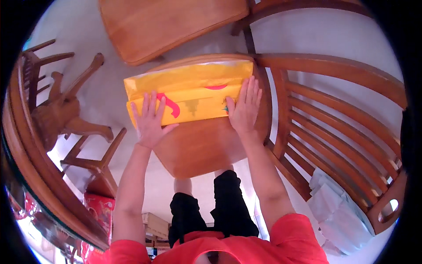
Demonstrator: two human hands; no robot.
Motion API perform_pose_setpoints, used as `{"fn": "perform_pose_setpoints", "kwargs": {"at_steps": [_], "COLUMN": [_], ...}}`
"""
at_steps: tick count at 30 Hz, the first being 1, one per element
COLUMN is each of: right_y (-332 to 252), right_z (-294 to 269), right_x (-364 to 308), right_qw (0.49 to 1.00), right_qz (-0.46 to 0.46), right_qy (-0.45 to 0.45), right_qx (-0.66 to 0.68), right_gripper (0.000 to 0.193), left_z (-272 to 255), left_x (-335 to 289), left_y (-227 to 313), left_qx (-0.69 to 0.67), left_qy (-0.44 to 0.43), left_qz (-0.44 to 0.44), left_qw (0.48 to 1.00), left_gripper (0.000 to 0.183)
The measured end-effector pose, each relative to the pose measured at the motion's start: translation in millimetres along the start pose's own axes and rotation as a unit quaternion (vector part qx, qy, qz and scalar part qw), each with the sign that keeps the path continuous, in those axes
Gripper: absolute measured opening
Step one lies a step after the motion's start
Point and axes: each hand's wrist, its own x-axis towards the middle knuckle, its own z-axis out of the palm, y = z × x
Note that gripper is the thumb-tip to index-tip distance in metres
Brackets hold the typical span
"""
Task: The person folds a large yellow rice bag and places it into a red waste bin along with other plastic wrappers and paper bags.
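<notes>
A yellow plastic bag (193, 108) with pink markings lies folded across a wooden chair seat (202, 152) in front of me. Its far part is raised along a fold, and a pale strip runs along the far edge. My left hand (150, 121) rests flat on the bag's near left part, fingers spread and thumb pointing right. Against the right end of the bag lies my right hand (245, 108), with its fingers stretched out and pointing away from me. Neither hand is closed around the bag.
Another wooden seat (171, 28) stands beyond. Slatted wooden chair backs (338, 127) curve along the right, with a pale crumpled bag or cloth (338, 215) below. On the left are a round table edge (33, 176), its carved pedestal (70, 112) and a red bag (99, 211).
</notes>
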Motion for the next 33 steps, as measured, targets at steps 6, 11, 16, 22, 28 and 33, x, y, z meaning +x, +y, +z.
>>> {"fn": "perform_pose_setpoints", "kwargs": {"at_steps": [6,11,16,22,28,33], "right_y": [-5.9,-24.2,-18.4,-29.4,-33.9,-40.3], "right_z": [-30.6,-47.4,-44.3,-45.1,-27.5,-32.4], "right_x": [-2.7,-14.6,24.5,107.5,138.4,135.0], "right_qw": [0.998,0.972,0.963,0.956,0.948,0.950], "right_qz": [-0.049,-0.212,-0.261,-0.231,-0.186,-0.160], "right_qy": [-0.032,-0.098,-0.071,-0.174,-0.258,-0.266], "right_qx": [0.028,0.004,0.001,0.040,0.029,0.041], "right_gripper": [0.077,0.067,0.050,0.051,0.055,0.054], "left_z": [-13.6,-32.0,-62.7,-77.6,-67.2,-56.1], "left_x": [-10.3,-3.5,24.9,95.1,101.5,103.9], "left_y": [5.0,-0.1,-9.6,-42.2,-43.3,-35.3], "left_qx": [-0.025,-0.057,-0.099,-0.135,-0.104,-0.111], "left_qy": [-0.001,0.009,-0.036,-0.163,-0.018,-0.032], "left_qz": [0.005,0.044,0.042,-0.029,0.042,0.053], "left_qw": [1.000,0.997,0.994,0.977,0.993,0.992], "left_gripper": [0.087,0.075,0.050,0.050,0.051,0.059]}}
